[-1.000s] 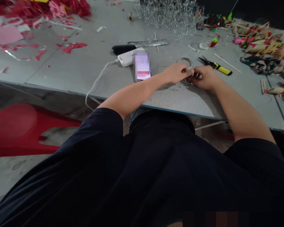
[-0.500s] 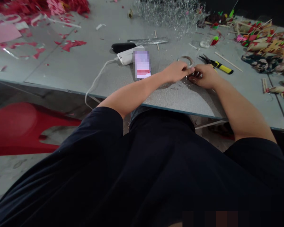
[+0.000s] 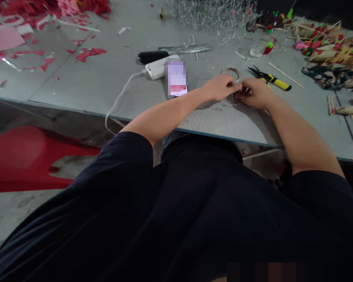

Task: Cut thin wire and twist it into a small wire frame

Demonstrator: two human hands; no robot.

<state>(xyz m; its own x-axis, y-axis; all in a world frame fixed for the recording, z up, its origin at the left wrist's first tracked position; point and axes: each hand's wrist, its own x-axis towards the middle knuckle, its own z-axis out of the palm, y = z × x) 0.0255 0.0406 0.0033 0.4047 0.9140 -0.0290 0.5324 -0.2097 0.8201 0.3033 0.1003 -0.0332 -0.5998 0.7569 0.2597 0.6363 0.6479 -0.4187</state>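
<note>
My left hand [image 3: 221, 87] is closed in a pinch, its fingertips meeting those of my right hand [image 3: 255, 93] just above the tabletop. Between and below the fingers shows a thin curved wire [image 3: 237, 102], which both hands seem to grip; the pinched part is hidden. A ring-shaped roll [image 3: 236, 72], like tape, lies right behind the fingertips. To the right of my right hand rest pliers [image 3: 278, 82] with yellow and black handles. A lit phone [image 3: 177, 78] leans against a white power bank [image 3: 159, 69] to the left of my left hand.
Behind the power bank lie a black case [image 3: 152, 57] and a bundle of clear strips [image 3: 185, 49]. Tangled silvery wire [image 3: 214, 19] sits at the back. Craft pieces [image 3: 323, 51] crowd the right, red paper scraps [image 3: 90, 54] the left. A red stool [image 3: 20, 156] stands below the table edge.
The view has shifted very slightly. Both hands keep the same pinched pose at the same spot, and no object has visibly moved.
</note>
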